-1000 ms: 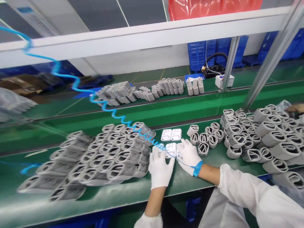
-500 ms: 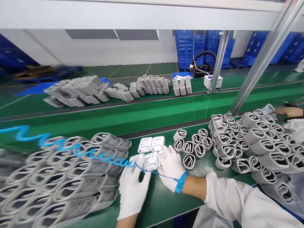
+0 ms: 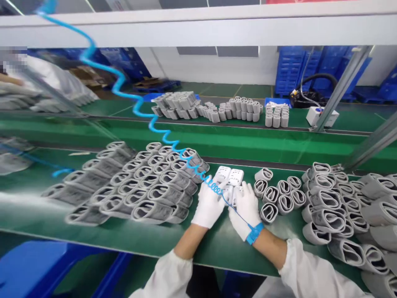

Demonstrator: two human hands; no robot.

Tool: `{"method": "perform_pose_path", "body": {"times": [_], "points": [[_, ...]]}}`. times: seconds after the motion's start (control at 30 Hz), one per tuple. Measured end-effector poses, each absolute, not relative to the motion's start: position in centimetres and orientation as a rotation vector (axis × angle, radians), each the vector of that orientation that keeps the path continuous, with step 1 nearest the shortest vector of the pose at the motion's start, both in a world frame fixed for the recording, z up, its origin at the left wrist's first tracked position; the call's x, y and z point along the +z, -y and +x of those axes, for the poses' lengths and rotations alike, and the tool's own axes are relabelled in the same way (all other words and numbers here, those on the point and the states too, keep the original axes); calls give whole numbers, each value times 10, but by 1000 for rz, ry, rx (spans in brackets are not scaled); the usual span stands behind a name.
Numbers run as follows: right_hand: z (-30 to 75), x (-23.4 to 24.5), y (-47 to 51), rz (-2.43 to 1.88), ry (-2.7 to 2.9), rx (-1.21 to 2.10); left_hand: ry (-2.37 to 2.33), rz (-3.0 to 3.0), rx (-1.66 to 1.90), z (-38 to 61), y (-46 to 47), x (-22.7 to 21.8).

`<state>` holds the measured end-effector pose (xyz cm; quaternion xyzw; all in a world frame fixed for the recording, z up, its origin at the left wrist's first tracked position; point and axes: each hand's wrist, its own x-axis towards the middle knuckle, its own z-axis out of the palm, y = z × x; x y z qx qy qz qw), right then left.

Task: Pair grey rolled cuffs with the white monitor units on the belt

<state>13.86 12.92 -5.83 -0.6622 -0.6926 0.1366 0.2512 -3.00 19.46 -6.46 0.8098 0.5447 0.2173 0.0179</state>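
Note:
A small block of white plastic housings (image 3: 235, 177) with slots and holes lies on the green bench. My left hand (image 3: 209, 203), in a white glove, grips the block's left side, its fingertips over the left housings. From the right, my right hand (image 3: 245, 210), also gloved, holds the near right housing, which its fingers partly cover. A blue wrist strap (image 3: 254, 234) circles my right wrist. Its coiled blue cord (image 3: 158, 128) runs across my left fingers and up to the left. How many housings lie under the hands is hidden.
Many rolled grey cuffs (image 3: 151, 182) stand in rows left of my hands. A few smaller rolls (image 3: 284, 203) sit to the right, beside a large stack (image 3: 325, 198). Metal posts (image 3: 344, 87) rise from the bench. More grey rolls (image 3: 180, 103) lie on the far belt.
The view has swung left, so the bench appears further right. My left hand has moved up along the housings, and both hands now sit closer together around them.

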Motion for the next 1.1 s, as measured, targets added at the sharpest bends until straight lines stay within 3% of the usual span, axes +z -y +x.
{"method": "perform_pose_path", "body": {"times": [0.13,0.23,0.47,0.77,1.1], "points": [[142,-59,-131,-1810,1907,380,-1402,2662,382,-6,-229,-40],[143,-60,-133,-1824,1932,370,-1464,2566,294,4,-250,-32],[147,-90,-136,-1731,1940,226,-1680,2411,448,1,-258,-46],[149,-93,-131,-1695,1952,171,-1536,2446,472,-5,-264,-48],[147,-85,-129,-1705,1942,216,-1582,2275,899,-11,-262,-48]]}}
